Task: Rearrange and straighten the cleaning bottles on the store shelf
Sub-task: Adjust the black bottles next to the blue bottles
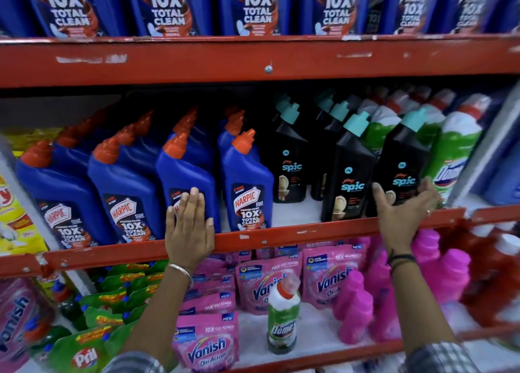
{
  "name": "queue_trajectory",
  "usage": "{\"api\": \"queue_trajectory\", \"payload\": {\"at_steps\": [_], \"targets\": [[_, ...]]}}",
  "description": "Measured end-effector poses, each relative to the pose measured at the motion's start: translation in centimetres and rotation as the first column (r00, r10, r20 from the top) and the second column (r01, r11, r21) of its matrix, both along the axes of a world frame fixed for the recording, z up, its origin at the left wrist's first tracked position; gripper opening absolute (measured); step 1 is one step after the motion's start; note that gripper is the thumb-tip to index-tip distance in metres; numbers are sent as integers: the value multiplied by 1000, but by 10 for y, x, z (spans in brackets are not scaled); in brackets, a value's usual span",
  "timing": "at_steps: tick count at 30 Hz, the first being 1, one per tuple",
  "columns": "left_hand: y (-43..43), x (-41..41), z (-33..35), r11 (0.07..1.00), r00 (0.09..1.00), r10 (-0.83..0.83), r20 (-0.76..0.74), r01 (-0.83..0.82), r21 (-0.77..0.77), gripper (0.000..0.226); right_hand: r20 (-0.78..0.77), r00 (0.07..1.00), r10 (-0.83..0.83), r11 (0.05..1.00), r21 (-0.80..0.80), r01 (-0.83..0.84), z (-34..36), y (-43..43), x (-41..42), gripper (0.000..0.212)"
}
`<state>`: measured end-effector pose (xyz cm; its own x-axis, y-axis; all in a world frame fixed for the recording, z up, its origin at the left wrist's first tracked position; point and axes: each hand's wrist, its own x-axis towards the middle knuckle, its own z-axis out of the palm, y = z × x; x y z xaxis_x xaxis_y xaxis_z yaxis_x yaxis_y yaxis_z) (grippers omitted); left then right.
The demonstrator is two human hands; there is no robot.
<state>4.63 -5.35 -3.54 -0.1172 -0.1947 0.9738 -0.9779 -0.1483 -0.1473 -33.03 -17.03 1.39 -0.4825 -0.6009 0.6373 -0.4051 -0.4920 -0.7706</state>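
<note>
Nearest, on the bottom shelf [309, 351]: pink Vanish Oxi Action pouches [206, 344] and one upright Domex bottle [282, 319]. Above, at the middle shelf's [281, 237] front edge: left grip [189, 232], fingers straight, pressed flat on a blue Harpic bottle [183, 172]; right grip [402, 215] wrapped round a black Spic bottle [405, 158]. Farthest, overhead: blue bottles reading "10X TOTAL CLEAN" [166, 6].

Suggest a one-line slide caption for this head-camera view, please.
Left hand presses flat on a blue Harpic bottle while the right hand holds a black Spic bottle on the red middle shelf.
</note>
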Motion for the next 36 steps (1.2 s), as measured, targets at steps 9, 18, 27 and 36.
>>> {"api": "queue_trajectory", "payload": {"at_steps": [9,18,27,36], "targets": [[-5,3,-4,1000,1000,26,11,-26,-11,59,-105,992,-73,994,73,81,16,-21,-9,100],[-4,5,-4,999,999,31,11,-31,-9,60,-16,999,-31,999,-20,31,9,17,-9,107],[-2,0,1,1000,1000,9,6,-9,-5,64,-52,981,-186,982,-42,184,53,91,18,101],[2,-1,4,1000,1000,6,20,-7,12,59,-123,992,20,1000,22,-17,62,109,98,105]]}}
